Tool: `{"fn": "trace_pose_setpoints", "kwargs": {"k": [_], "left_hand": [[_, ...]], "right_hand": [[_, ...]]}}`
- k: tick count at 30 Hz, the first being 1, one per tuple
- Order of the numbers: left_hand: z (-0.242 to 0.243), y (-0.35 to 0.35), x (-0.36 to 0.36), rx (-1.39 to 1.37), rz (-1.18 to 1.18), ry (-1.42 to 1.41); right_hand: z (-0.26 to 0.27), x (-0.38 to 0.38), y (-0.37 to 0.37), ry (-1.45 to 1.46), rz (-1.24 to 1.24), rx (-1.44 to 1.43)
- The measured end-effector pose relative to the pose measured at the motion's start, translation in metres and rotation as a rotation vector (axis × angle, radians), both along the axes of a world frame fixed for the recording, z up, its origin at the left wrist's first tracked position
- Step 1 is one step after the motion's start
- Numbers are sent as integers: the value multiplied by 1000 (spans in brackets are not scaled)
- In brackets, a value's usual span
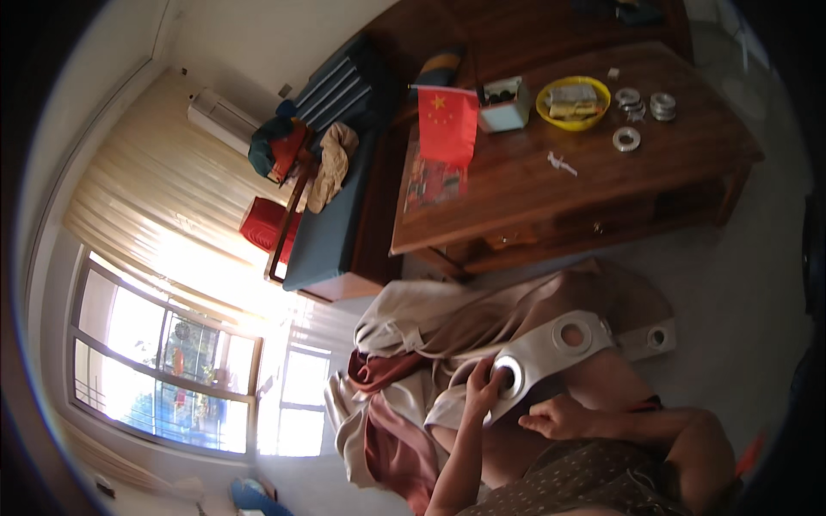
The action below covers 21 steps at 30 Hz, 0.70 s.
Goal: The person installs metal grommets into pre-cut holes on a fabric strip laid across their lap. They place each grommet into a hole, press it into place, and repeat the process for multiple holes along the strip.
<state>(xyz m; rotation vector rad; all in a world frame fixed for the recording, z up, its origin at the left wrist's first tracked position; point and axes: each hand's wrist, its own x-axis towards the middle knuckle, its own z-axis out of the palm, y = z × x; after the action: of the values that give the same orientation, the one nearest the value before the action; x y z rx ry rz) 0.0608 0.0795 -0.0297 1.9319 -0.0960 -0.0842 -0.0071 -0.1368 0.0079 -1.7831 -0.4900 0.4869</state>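
A curtain with beige, brown and reddish folds is heaped on the floor in front of me and over my lap. Its pale header band runs across my thighs. My left hand grips this band at a silver grommet ring, fingers at the ring's hole. Farther along the band is a second ring, its opening showing what lies beneath. My right hand is curled just below the band, apart from the ring; nothing shows in its fingers. Another ringed end of the band lies to the right.
Beyond the curtain stands a wooden coffee table. On it are loose grommet rings, a stack of rings, a yellow basket, a small box and a red flag. A blue-cushioned sofa stands left.
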Motion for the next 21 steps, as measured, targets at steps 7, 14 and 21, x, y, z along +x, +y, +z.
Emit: {"fn": "trace_pose_setpoints", "kwargs": {"k": [7,14,21], "left_hand": [[18,-4,-4,-155,-71,248],[22,-1,16,266,-268,247],[18,-5,29,-55,-372,575]], "right_hand": [[-45,12,16,412,-426,543],[-41,28,30,319,-441,542],[-41,29,35,217,-485,554]]}}
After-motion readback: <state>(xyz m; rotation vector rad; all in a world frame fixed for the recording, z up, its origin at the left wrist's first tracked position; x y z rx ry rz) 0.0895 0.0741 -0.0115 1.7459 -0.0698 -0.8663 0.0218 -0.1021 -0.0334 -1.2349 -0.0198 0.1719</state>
